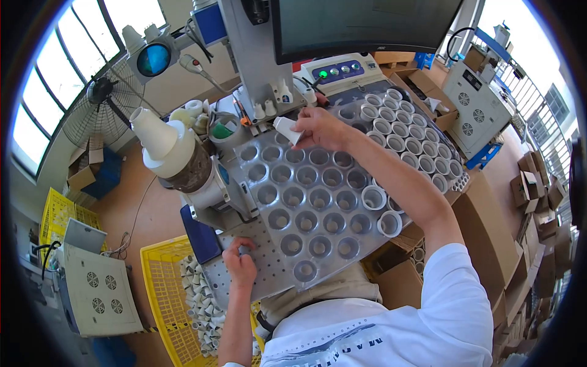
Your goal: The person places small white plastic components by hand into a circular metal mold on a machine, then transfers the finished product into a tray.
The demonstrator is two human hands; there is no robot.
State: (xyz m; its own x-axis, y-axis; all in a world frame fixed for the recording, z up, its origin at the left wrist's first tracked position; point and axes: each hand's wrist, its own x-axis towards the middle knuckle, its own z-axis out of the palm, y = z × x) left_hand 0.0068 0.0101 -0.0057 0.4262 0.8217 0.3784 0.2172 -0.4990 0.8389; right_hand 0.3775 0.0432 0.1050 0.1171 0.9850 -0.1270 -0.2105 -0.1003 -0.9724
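Note:
Pinched in my right hand (318, 128) is a white tapered plastic cup (286, 129), tilted above the back edge of a clear plastic tray (306, 218) with round pockets. Many pockets at the tray's left and middle hold no white cup. White cups with round rims (400, 129) fill rows on the right, and a few more sit along the tray's right edge. My left hand (239, 260) rests with curled fingers at a perforated metal plate (269, 269), left of the tray; I see nothing in it.
Left of the tray stands a machine fixture with a white cone (160, 137) on it. A yellow crate (160, 287) of small white parts is below. Behind are a monitor (367, 24) and a control box with a green light (339, 70). Cardboard boxes (489, 226) stand at right.

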